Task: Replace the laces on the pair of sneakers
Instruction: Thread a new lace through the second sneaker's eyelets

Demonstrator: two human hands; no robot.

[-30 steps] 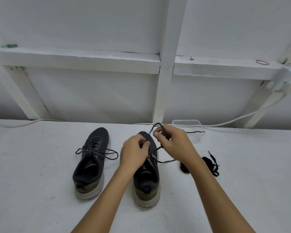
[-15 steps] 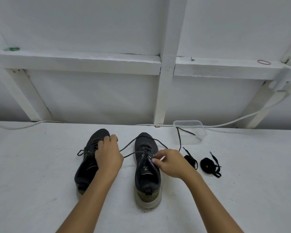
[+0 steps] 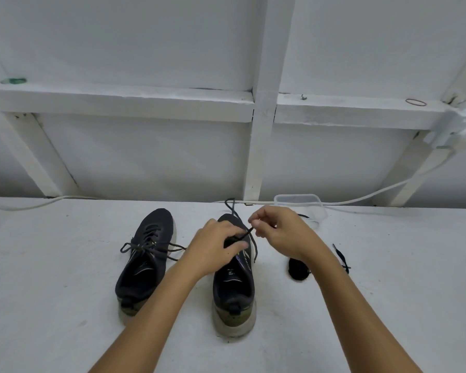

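Note:
Two dark sneakers with pale soles stand side by side on the white surface, toes pointing away. The left sneaker (image 3: pixel 145 262) has its dark lace tied in a loose bow. Over the right sneaker (image 3: pixel 233 286) both hands work a dark lace (image 3: pixel 233 208). My left hand (image 3: pixel 213 246) rests on the lacing area and pinches the lace there. My right hand (image 3: pixel 283 232) pinches a lace end between thumb and forefinger just right of the toe. One loop of the lace rises beyond the toe.
A rolled bundle of black lace (image 3: pixel 297 270) lies right of the shoes, with a loose black lace (image 3: pixel 340 258) partly hidden behind my right forearm. A clear plastic tub (image 3: pixel 299 201) and a white cable (image 3: pixel 388 188) sit against the white framed wall.
My left hand has come back from over the left sneaker to the right one. My right hand has risen toward the toe with a lace end. The lace now loops beyond the toe.

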